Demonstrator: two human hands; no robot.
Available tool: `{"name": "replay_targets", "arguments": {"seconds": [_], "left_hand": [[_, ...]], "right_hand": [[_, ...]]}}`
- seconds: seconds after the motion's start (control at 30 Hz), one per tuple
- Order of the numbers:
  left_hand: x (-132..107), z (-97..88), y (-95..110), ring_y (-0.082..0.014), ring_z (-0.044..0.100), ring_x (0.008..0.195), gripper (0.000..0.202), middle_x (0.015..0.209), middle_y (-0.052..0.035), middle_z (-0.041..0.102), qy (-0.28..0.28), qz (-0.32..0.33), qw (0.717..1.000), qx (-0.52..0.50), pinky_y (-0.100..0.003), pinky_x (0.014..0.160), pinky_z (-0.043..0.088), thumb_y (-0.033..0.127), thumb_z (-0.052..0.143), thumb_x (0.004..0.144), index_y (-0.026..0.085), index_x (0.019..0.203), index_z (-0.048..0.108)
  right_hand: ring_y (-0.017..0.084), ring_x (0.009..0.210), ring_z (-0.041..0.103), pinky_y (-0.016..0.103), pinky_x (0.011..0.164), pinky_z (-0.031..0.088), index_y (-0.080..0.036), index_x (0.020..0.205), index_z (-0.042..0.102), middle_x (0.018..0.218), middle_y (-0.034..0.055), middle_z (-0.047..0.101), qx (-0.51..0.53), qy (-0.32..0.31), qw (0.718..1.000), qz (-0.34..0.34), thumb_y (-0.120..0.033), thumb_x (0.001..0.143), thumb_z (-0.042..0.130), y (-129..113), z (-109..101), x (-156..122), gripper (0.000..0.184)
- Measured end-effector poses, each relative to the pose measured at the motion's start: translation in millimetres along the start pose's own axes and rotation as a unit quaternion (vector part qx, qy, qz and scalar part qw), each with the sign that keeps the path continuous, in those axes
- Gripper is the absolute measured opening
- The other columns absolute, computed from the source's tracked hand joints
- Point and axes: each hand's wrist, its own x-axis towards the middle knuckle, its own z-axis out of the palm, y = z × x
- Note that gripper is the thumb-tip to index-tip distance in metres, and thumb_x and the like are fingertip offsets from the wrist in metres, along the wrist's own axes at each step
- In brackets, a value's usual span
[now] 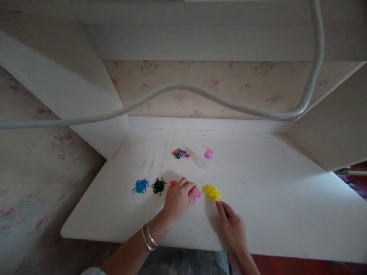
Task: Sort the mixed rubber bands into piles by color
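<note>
On a white desk (272,198) lie small piles of tiny rubber bands in a row: blue (140,186), black (158,186), red (172,183), pink (197,196) and yellow (212,192). My left hand (178,200), with silver bangles on the wrist, rests curled between the red and pink piles, fingertips touching the pink one. My right hand (231,228) lies on the desk with its index finger stretched out to the edge of the yellow pile. Farther back sit a mixed-colour pile (180,154) and a clear small bottle with a pink cap (205,157) lying on its side.
The desk sits in a white alcove with side panels and a floral wallpaper back wall (200,91). A thick white cable (177,88) hangs across the view in front of the camera. The desk's front edge runs just under my wrists.
</note>
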Motion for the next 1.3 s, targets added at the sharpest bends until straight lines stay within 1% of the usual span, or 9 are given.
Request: {"name": "replay_targets", "arguments": {"seconds": [0.2, 0.33, 0.43, 0.53, 0.63, 0.77, 0.9, 1.1, 1.3], "left_hand": [[-4, 13.8, 4, -0.0129, 0.062, 0.078, 0.024, 0.094, -0.0022, 0.064, -0.026, -0.002, 0.999, 0.023, -0.024, 0.065, 0.045, 0.033, 0.044, 0.093, 0.024, 0.094, 0.066], [-7, 7.4, -3, -0.0135, 0.062, 0.083, 0.024, 0.098, -0.0017, 0.064, -0.009, 0.0, 1.0, 0.02, -0.025, 0.07, 0.048, 0.033, 0.044, 0.092, 0.026, 0.105, 0.063], [-17, -1.2, -11, -0.014, 0.062, 0.084, 0.025, 0.096, -0.0017, 0.063, 0.017, -0.011, 1.0, 0.009, -0.026, 0.072, 0.049, 0.031, 0.042, 0.093, 0.028, 0.107, 0.062], [-35, -7.6, -23, -0.0148, 0.061, 0.089, 0.023, 0.096, -0.0031, 0.063, 0.052, -0.023, 0.998, -0.02, -0.025, 0.076, 0.05, 0.029, 0.042, 0.092, 0.025, 0.101, 0.063], [-61, -9.7, -38, -0.0133, 0.062, 0.083, 0.02, 0.092, -0.0034, 0.063, 0.07, -0.039, 0.995, -0.054, -0.022, 0.071, 0.05, 0.027, 0.044, 0.092, 0.023, 0.097, 0.063], [-94, -6.5, -58, -0.0118, 0.061, 0.073, 0.018, 0.083, -0.0027, 0.062, 0.081, -0.064, 0.992, -0.071, -0.02, 0.065, 0.049, 0.026, 0.044, 0.092, 0.022, 0.095, 0.062], [-116, -0.9, -74, -0.0117, 0.061, 0.072, 0.017, 0.083, -0.0028, 0.062, 0.083, -0.08, 0.991, -0.063, -0.02, 0.065, 0.049, 0.026, 0.044, 0.092, 0.021, 0.095, 0.061], [-121, 2.4, -82, -0.0115, 0.062, 0.072, 0.018, 0.084, -0.0031, 0.062, 0.091, -0.077, 0.992, -0.046, -0.02, 0.065, 0.049, 0.027, 0.044, 0.092, 0.021, 0.097, 0.061], [-118, 2.8, -83, -0.0117, 0.062, 0.071, 0.02, 0.083, -0.0037, 0.063, 0.102, -0.073, 0.991, -0.044, -0.02, 0.065, 0.049, 0.027, 0.042, 0.093, 0.021, 0.096, 0.061]], "right_hand": [[0.019, 0.076, 0.065, 0.023, 0.067, 0.043, -0.02, 0.102, 0.069, 0.086, 0.0051, 0.072, -0.009, 0.004, 1.0, 0.006, -0.059, 0.088, 0.037, -3, -1, -1, 0.052], [0.021, 0.078, 0.066, 0.024, 0.068, 0.044, -0.018, 0.102, 0.069, 0.091, 0.0075, 0.072, -0.007, 0.008, 1.0, -0.001, -0.059, 0.088, 0.036, -3, -1, 0, 0.055], [0.02, 0.074, 0.065, 0.024, 0.065, 0.044, -0.018, 0.102, 0.069, 0.086, 0.0073, 0.073, -0.016, 0.008, 1.0, -0.001, -0.06, 0.089, 0.034, -2, -2, -1, 0.056], [0.02, 0.071, 0.066, 0.024, 0.063, 0.043, -0.021, 0.101, 0.069, 0.081, 0.006, 0.072, -0.049, -0.005, 0.999, -0.009, -0.059, 0.09, 0.031, -1, 0, -5, 0.054], [0.021, 0.077, 0.068, 0.025, 0.065, 0.044, -0.024, 0.103, 0.068, 0.086, 0.0062, 0.073, -0.112, -0.046, 0.992, -0.042, -0.056, 0.092, 0.029, -5, 7, -10, 0.051], [0.022, 0.072, 0.069, 0.026, 0.06, 0.044, -0.028, 0.124, 0.057, 0.079, 0.005, 0.073, -0.216, -0.11, 0.968, -0.065, -0.044, 0.095, 0.025, -18, 20, -11, 0.046], [0.024, 0.071, 0.07, 0.028, 0.058, 0.044, -0.031, 0.135, 0.044, 0.078, 0.0042, 0.073, -0.294, -0.118, 0.946, -0.066, -0.036, 0.095, 0.025, -35, 28, -6, 0.045], [0.022, 0.074, 0.07, 0.027, 0.061, 0.046, -0.034, 0.134, 0.044, 0.086, 0.0041, 0.073, -0.307, -0.121, 0.941, -0.068, -0.034, 0.094, 0.028, -49, 31, -1, 0.043], [0.02, 0.076, 0.07, 0.025, 0.061, 0.045, -0.031, 0.133, 0.047, 0.087, 0.0051, 0.073, -0.288, -0.122, 0.948, -0.066, -0.035, 0.094, 0.027, -48, 30, 0, 0.044]]}}
